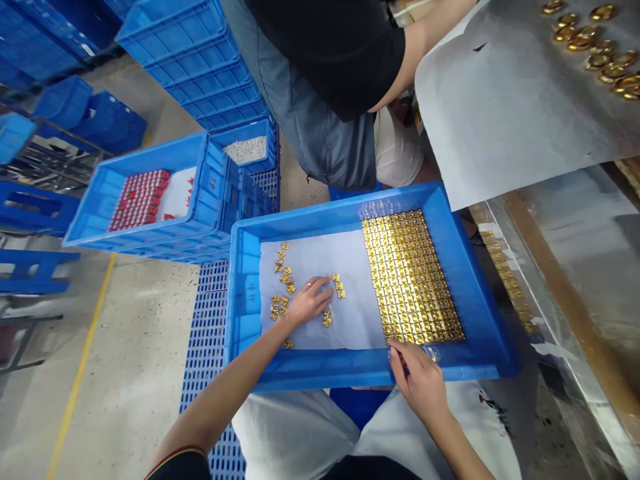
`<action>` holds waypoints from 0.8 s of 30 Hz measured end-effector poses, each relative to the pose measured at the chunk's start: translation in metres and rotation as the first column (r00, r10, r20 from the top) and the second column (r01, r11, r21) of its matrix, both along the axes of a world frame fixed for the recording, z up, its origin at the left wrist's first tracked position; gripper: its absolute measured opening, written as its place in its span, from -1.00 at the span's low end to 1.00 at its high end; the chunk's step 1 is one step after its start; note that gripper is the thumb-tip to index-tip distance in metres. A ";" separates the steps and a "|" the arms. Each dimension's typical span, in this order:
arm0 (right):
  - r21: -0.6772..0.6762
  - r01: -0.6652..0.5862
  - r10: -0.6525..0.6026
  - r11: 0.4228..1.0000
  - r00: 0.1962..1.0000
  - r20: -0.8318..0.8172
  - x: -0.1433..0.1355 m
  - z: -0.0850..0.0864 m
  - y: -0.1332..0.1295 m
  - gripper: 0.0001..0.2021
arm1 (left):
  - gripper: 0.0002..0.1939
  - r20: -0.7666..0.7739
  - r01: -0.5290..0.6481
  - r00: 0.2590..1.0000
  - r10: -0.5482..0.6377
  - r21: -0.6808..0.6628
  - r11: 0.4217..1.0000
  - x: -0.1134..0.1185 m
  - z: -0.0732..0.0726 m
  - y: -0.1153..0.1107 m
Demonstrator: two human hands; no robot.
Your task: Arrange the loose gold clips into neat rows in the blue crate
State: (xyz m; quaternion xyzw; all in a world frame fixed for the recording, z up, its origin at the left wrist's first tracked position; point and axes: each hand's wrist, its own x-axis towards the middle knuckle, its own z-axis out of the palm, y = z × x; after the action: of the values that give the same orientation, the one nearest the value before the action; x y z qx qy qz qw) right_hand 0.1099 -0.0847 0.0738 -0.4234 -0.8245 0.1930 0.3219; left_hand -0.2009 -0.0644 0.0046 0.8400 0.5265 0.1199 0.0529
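Observation:
A blue plastic crate (pixel 345 380) rests across my lap, with white paper (pixel 350 250) lining its floor. On the right half, small square gold pieces (pixel 410 280) stand in tight, even rows. My left hand (pixel 311 301) is over the paper, fingers stretched out beside a short column of gold pieces (pixel 339 285). Loose gold pieces (pixel 287 280) are scattered to its left, and a small cluster (pixel 327 318) lies just below its fingers. At the near left corner of the rows, my right hand (pixel 420 380) pinches a small gold piece, mostly covered by the fingertips.
Another person (pixel 320 93) sits just beyond the crate. Left of it, a stacked crate (pixel 145 233) holds rows of red pieces. Behind stand tall stacked blue crates (pixel 200 60). At right, a paper-covered table (pixel 510 113) bears gold rings (pixel 583 38).

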 end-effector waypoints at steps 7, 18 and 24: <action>0.016 0.010 -0.011 1.000 0.999 0.031 -0.001 -0.002 0.000 -0.81 | -0.76 0.010 0.147 0.989 -0.148 0.052 0.988 0.001 -0.012 0.006; -0.023 0.006 -0.005 1.000 0.998 0.064 -0.002 -0.002 0.000 -0.79 | -0.72 0.037 0.143 0.989 -0.141 -0.056 0.988 0.006 -0.019 0.012; -0.034 0.011 -0.008 0.999 0.997 0.072 -0.002 -0.003 0.000 -0.77 | -0.72 0.056 0.161 0.986 -0.159 -0.041 0.986 0.014 -0.021 0.019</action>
State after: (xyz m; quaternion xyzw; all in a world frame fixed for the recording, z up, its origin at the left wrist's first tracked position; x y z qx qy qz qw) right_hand 0.1084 -0.0850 0.0711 -0.4395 -0.8300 0.1905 0.2856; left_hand -0.1870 -0.0450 -0.0160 0.8747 0.4584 0.1254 0.0955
